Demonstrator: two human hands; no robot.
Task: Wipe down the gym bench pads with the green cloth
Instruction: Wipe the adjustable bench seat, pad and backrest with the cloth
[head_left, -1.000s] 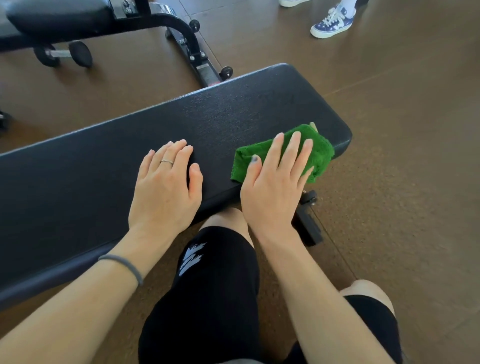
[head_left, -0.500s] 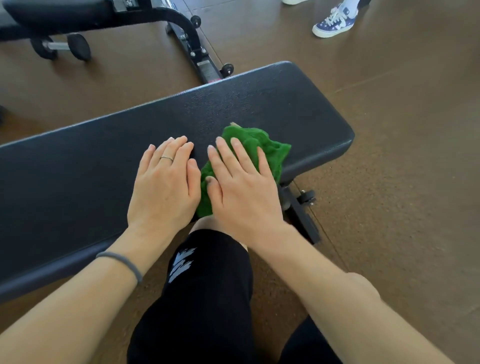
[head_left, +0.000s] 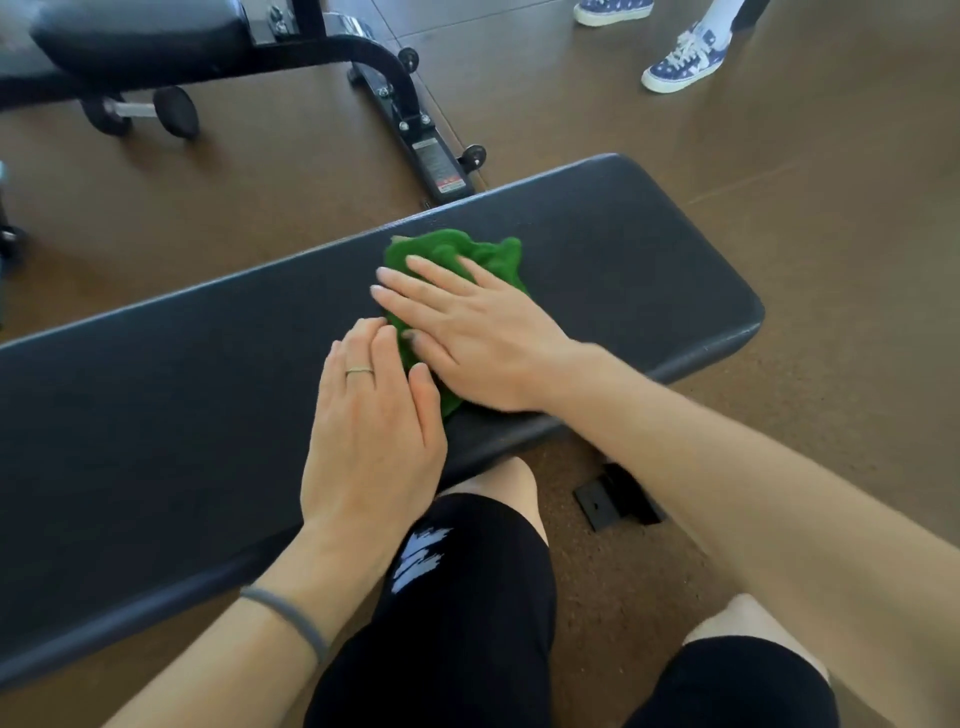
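Note:
A long black bench pad (head_left: 623, 249) runs across the view from lower left to upper right. The green cloth (head_left: 457, 254) lies bunched on its middle. My right hand (head_left: 467, 332) presses flat on the cloth, fingers spread and pointing left, covering the cloth's near half. My left hand (head_left: 369, 431) rests flat on the bare pad just left of the cloth, its fingertips touching the cloth's edge; it wears a ring and a grey wrist band.
A second bench (head_left: 145, 36) on a black frame (head_left: 415, 135) stands behind, with a dumbbell (head_left: 140, 111) under it. Another person's blue patterned shoes (head_left: 680, 57) stand at the top right. My knees in black shorts sit below the pad on brown floor.
My right hand has slid the green cloth from the pad's right end leftward and toward the far edge, up against my left hand. The left hand stayed in place.

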